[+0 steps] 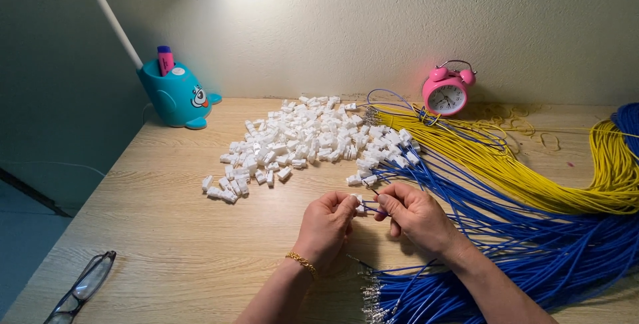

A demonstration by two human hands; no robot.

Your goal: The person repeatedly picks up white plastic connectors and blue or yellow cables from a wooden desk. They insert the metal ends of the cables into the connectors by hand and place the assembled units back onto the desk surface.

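Note:
My left hand (326, 225), with a gold bracelet on its wrist, pinches a small white plastic connector (359, 205) between thumb and forefinger. My right hand (416, 216) holds the end of a thin blue wire (374, 209) right against that connector. Both hands hover low over the wooden desk (166, 231), close together. A heap of white connectors (299, 141) lies just beyond them. Blue wires (532, 237) spread to the right, and some at the heap's right edge have connectors fitted.
Yellow wires (532, 171) lie at the back right beside a pink alarm clock (444, 92). A turquoise whale-shaped pen holder (176, 94) with a lamp stem stands at the back left. Glasses (83, 287) rest near the front left corner. Blue wire ends (379, 294) with metal tips lie below my hands.

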